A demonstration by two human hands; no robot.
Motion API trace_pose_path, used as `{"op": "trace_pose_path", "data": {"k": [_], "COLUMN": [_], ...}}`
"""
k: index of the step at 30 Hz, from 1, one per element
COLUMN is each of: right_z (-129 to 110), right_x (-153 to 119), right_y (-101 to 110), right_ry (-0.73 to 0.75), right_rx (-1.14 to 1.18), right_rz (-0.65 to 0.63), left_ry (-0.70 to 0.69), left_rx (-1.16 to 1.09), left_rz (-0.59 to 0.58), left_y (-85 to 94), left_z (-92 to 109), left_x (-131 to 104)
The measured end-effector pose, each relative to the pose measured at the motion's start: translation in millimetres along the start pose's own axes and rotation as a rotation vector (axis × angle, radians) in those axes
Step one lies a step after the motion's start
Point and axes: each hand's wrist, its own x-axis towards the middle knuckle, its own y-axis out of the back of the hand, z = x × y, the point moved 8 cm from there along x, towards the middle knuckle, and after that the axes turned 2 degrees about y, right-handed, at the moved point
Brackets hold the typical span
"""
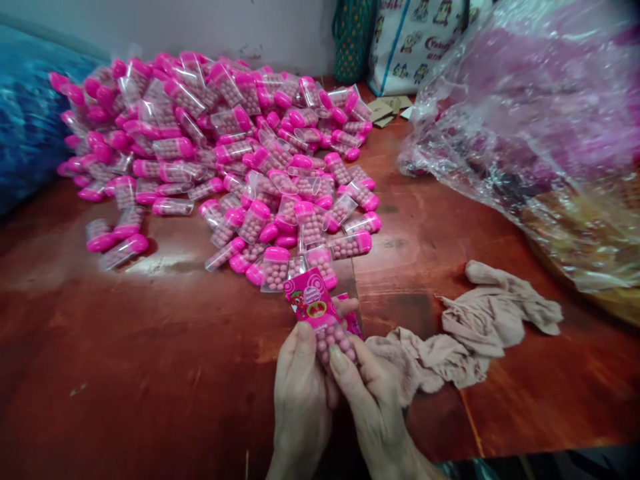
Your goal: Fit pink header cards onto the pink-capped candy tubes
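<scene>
Between both hands is a small clear pack of pink balls (pixel 327 341) with a printed pink label (pixel 311 300) on its upper part. My left hand (pixel 303 393) is closed on its left side, thumb at the label's lower edge. My right hand (pixel 373 393) pinches the ball-filled part with the thumb on top. A second pink printed piece (pixel 353 323) shows behind the right fingers; how it is held is hidden. Just beyond the hands lies a large pile of clear containers with pink caps (pixel 270 160), filled with pink balls.
A crumpled beige cloth (pixel 450 353) lies right of my hands on the reddish table (pixel 175 373). Clear plastic bags (pixel 540 100) fill the right side, a blue bag (pixel 35 113) the far left. Cardboard pieces (pixel 387 110) and a white printed bag (pixel 415 47) are at the back.
</scene>
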Motion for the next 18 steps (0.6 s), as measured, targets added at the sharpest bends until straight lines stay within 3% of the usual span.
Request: {"op": "trace_pose_path", "data": {"k": [3, 8, 12, 18], "right_z": [1.1, -0.6, -1.9, -9.5], "right_x": [-0.5, -7.1, -9.8, -7.9], "right_y": [-0.8, 8.7, 11.0, 8.3], "right_ry": [-0.014, 0.055, 0.078, 0.053], "right_rx": [-0.007, -0.181, -0.183, -0.132], "right_rz": [-0.004, 0.137, 0.176, 0.110], "left_ry": [0.010, -0.043, -0.055, 0.012], "left_rx": [-0.057, 0.069, 0.130, 0.097], "left_rz": [-0.036, 0.023, 0.026, 0.016], "left_y": [-1.4, 1.2, 1.8, 7.1], "left_z": [-2.0, -2.5, -0.9, -3.4], "left_x": [0.6, -4.8, -8.1, -10.4]}}
